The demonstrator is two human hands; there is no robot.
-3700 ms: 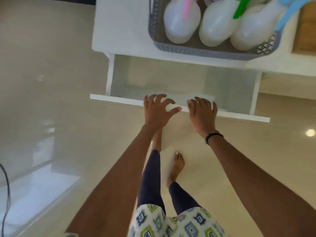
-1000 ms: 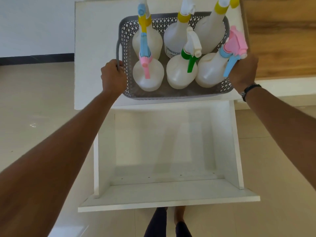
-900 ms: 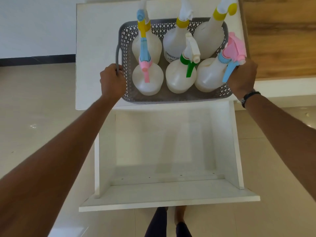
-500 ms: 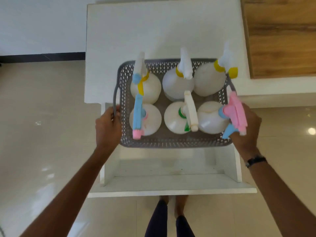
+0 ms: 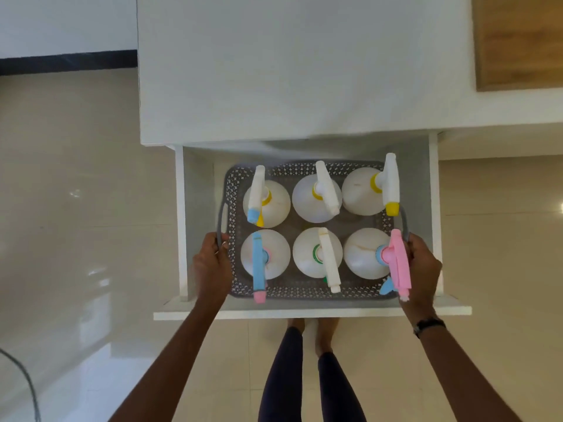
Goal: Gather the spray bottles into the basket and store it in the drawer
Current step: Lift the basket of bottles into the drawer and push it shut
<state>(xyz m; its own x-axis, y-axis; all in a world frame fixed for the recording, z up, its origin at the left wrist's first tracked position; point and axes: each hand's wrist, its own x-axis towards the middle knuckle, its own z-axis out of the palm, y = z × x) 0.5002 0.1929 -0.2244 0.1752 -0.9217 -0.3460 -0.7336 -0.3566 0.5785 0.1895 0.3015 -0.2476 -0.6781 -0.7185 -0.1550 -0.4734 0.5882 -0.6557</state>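
Observation:
A grey lattice basket (image 5: 300,292) sits down inside the open white drawer (image 5: 307,313), seen from straight above. It holds several white spray bottles (image 5: 315,205) in two rows, with blue, pink, green and yellow triggers. My left hand (image 5: 212,266) grips the basket's left handle. My right hand (image 5: 422,266) grips the right handle beside the pink-trigger bottle (image 5: 364,254). Whether the basket rests on the drawer floor I cannot tell.
The white cabinet top (image 5: 298,71) lies bare behind the drawer, with a wooden surface (image 5: 518,41) at the far right. Glossy beige floor tiles (image 5: 82,239) surround it. My legs and feet (image 5: 307,360) stand just in front of the drawer front. A thin cable (image 5: 29,382) curves at the lower left.
Both hands took hold of the basket's handles on the cabinet top, lifted it off, brought it toward me and lowered it into the open drawer.

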